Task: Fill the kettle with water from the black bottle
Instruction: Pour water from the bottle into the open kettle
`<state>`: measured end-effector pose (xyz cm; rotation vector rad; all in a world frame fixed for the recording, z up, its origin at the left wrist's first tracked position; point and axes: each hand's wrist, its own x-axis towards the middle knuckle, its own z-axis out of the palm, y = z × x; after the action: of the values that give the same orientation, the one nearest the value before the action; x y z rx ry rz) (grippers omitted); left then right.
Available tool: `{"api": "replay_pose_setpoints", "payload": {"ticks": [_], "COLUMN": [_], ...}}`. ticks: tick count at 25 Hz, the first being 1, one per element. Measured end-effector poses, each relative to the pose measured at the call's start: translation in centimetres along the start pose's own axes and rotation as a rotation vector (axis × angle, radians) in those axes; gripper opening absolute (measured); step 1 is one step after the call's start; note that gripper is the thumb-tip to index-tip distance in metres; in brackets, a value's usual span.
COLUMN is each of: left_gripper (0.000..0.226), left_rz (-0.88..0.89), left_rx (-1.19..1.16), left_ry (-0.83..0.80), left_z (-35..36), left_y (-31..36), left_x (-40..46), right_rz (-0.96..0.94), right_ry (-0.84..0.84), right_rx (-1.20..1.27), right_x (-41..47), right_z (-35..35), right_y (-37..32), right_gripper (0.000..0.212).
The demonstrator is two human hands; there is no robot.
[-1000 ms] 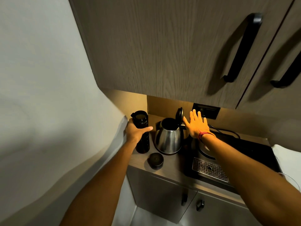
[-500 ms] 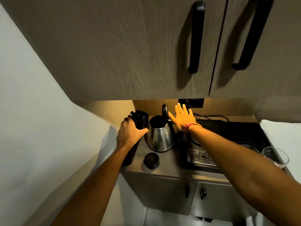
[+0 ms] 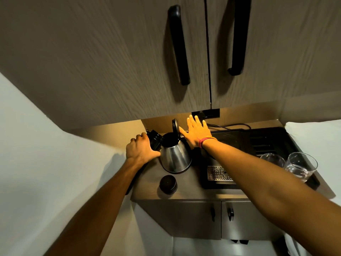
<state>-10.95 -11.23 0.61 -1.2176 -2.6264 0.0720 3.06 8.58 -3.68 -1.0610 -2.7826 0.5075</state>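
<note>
Steel kettle (image 3: 175,157) lid up, black bottle (image 3: 154,140) tilted in left hand (image 3: 141,150)

Bare forearms, no sleeves anywhere. Just a thin pink-red thread bracelet (image 3: 205,140) with a yellowish strand tied round the right wrist.

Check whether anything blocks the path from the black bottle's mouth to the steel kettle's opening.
Nothing visible does. The black bottle, uncapped and gripped by the left hand, tilts toward the steel kettle. The right hand rests flat by the raised kettle lid. The round black cap lies nearer the counter's front edge.
</note>
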Motion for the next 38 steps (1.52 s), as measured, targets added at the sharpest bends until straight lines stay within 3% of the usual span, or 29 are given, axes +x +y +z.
{"api": "replay_pose_setpoints", "payload": {"ticks": [7,14,38], "left_gripper": [0.084,0.094,0.081], "left_rz": [0.008,0.026,0.009], "left_rx": [0.057,0.066,0.13], "left_ry": [-0.05,-0.109,-0.211], "left_z": [-0.9,-1.9,-2.9], "left_y": [0.4,0.5,0.4], "left_x": [0.6,1.5,2.6], "right_rz": [-0.012,-0.015,-0.005], "right_ry": [0.006,-0.015,-0.017], "right_rx": [0.0,0.002,0.033], "right_x": [0.0,0.0,-0.1], "right_z": [0.0,0.3,0.4], "right_y": [0.3,0.4,0.5], "right_gripper": [0.084,0.083,0.085]}}
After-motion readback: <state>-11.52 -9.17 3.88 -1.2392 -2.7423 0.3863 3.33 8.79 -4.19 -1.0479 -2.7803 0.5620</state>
